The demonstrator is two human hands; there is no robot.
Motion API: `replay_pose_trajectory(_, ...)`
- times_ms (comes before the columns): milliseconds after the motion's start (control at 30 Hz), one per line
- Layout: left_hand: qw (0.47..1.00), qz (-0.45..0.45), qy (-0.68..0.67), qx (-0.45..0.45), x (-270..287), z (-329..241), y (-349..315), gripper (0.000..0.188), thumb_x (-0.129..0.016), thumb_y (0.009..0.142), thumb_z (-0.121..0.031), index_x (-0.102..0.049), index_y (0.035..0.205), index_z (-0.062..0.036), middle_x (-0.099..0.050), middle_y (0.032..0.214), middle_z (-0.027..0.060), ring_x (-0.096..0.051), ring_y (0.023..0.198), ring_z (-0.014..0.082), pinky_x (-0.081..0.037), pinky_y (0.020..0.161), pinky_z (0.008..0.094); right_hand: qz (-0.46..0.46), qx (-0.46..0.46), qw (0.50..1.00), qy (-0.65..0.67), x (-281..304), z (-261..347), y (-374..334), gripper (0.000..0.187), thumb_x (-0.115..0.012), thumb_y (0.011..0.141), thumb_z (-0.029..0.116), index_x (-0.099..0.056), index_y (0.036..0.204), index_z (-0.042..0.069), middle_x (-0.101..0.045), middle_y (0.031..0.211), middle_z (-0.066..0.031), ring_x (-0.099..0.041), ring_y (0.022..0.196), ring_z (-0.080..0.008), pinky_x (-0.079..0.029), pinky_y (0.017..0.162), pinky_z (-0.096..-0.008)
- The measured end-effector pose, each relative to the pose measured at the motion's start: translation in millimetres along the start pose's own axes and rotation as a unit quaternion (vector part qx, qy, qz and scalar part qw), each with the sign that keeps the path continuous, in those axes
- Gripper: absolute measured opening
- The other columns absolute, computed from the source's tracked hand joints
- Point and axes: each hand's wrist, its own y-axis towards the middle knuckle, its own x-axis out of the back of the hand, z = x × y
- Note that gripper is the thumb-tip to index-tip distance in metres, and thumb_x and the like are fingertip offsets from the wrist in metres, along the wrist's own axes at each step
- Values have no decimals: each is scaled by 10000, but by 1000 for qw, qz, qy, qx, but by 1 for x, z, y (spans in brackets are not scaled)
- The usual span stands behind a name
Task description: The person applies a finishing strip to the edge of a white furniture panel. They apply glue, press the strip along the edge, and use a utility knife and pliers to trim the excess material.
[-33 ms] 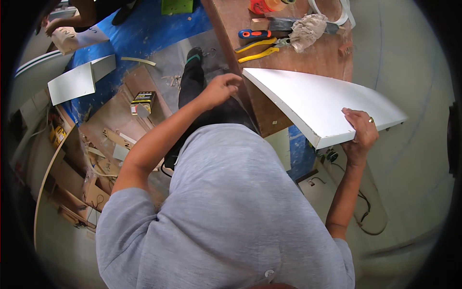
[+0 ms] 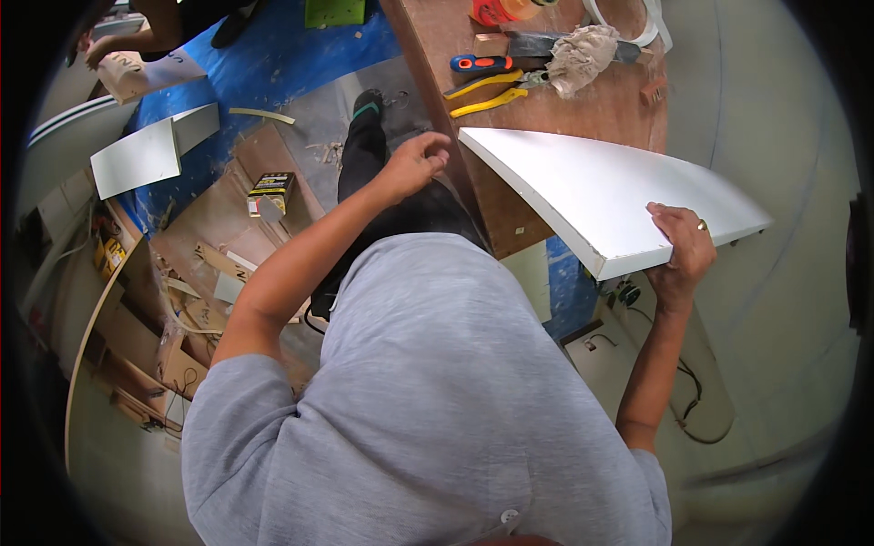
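Observation:
A white panel (image 2: 605, 187) with a curved far edge lies at a slant over the wooden worktop, its near right part jutting past the edge. My right hand (image 2: 681, 250) grips its near edge at the right, fingers on the top face and the palm at the side. Just left of the panel's left corner, my left hand (image 2: 419, 166) hovers with loosely bent fingers, apart from the panel. Nothing shows in it. Pliers (image 2: 496, 91) with yellow handles lie on the worktop beyond the panel, beside a tool with a blue and orange handle (image 2: 481, 64).
A crumpled rag (image 2: 581, 62) sits on the wooden worktop (image 2: 555, 118). Blue sheeting (image 2: 300, 64), a yellow and black box (image 2: 270, 194), white boards (image 2: 137, 164) and wood offcuts cover the floor at left. Another person's arm (image 2: 137, 41) shows at the far left.
My left hand has drawn back slightly to the left, away from the panel's corner. My right hand and the panel have stayed in place.

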Motion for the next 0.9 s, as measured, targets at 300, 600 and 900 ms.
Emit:
replay_pose_trajectory(300, 996, 70, 4, -50, -30, 0, -5, 916, -583, 946, -10, -59, 1685, -150, -617, 1185, 87, -614, 890, 153, -540, 802, 290, -13, 8, 1000, 0, 2, 0, 3, 246, -811, 729, 188, -642, 884, 99, -760, 890, -51, -738, 785, -244, -534, 634, -346)
replay_pose_trajectory(600, 977, 113, -183, 18, -27, -6, -13, 876, -569, 968, -34, -81, 1681, -184, -666, 1159, 115, -668, 866, 190, -552, 757, 318, -9, 2, 1000, -2, 1, -2, 0, 217, -800, 711, 145, -661, 868, 89, -756, 875, -56, -727, 748, -235, -521, 608, -347)
replay_pose_trajectory(900, 983, 93, -156, 21, -13, 1, -9, 720, -611, 955, -49, -301, 1600, -122, -684, 1101, 99, -671, 810, 175, -553, 701, 303, -8, -13, 1000, 10, 2, 0, 2, 181, -789, 699, 169, -668, 801, 82, -756, 861, -59, -727, 740, -235, -532, 632, -351)
